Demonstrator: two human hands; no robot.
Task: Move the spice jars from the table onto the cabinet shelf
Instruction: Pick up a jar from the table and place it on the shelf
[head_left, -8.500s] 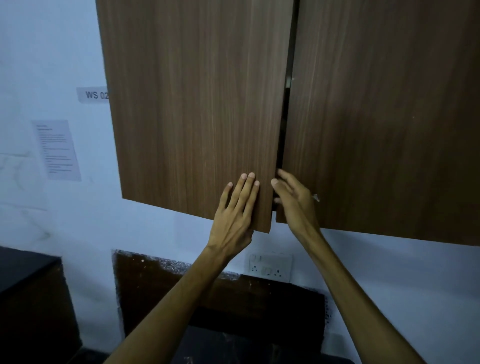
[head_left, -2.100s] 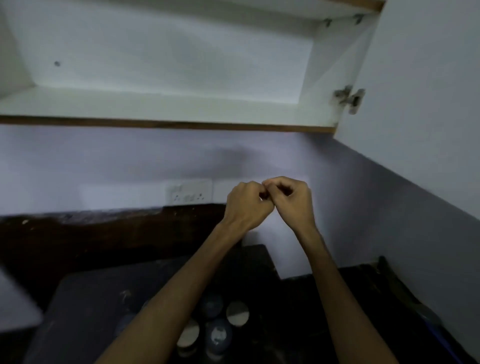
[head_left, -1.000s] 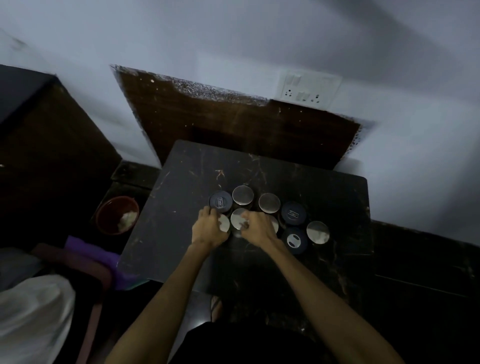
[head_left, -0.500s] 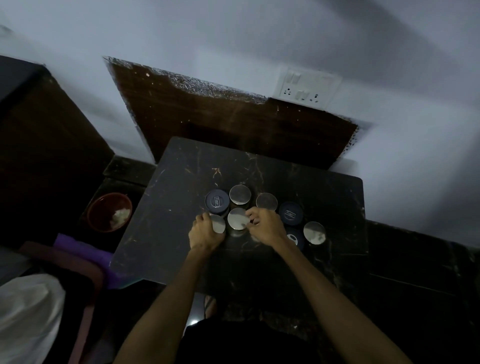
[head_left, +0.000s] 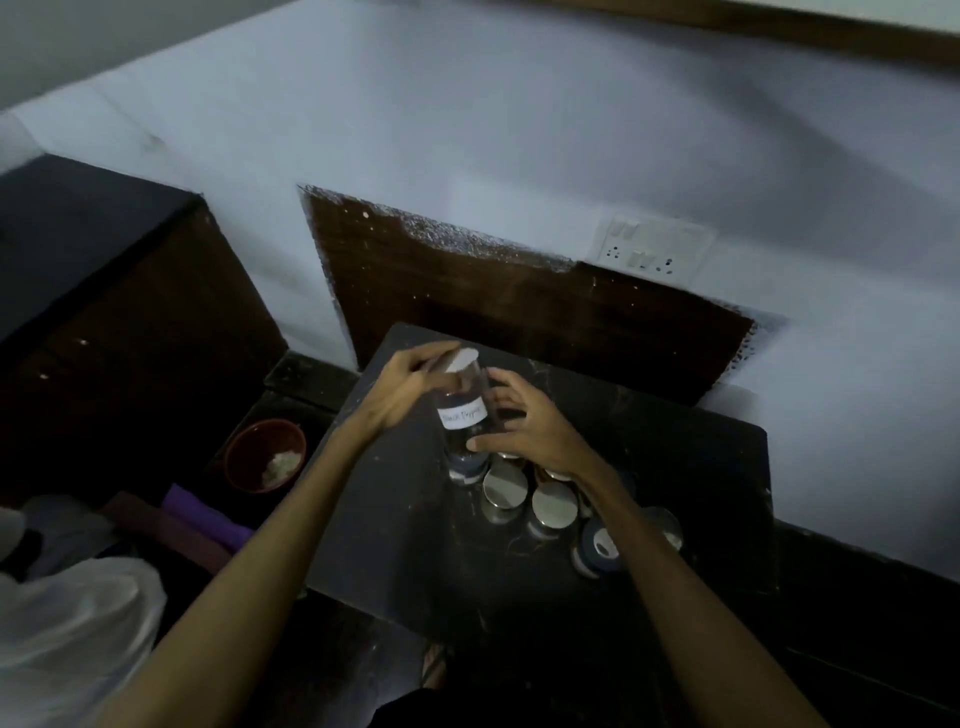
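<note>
At centre frame, above the dark marble tabletop (head_left: 675, 447), the left hand (head_left: 402, 389) pinched the clear glass labelled spice jar (head_left: 464, 410) near its silver lid; right hand (head_left: 524, 423) fingers spread alongside. Glass seemed slippery, breakable: grip the body.

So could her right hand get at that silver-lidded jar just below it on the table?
Probably yes. The right hand is only steadying the lifted jar, which the left hand grips near the lid. The silver-lidded jar stands just under the right wrist, its lid uncovered, though other jars crowd close around it.
</note>
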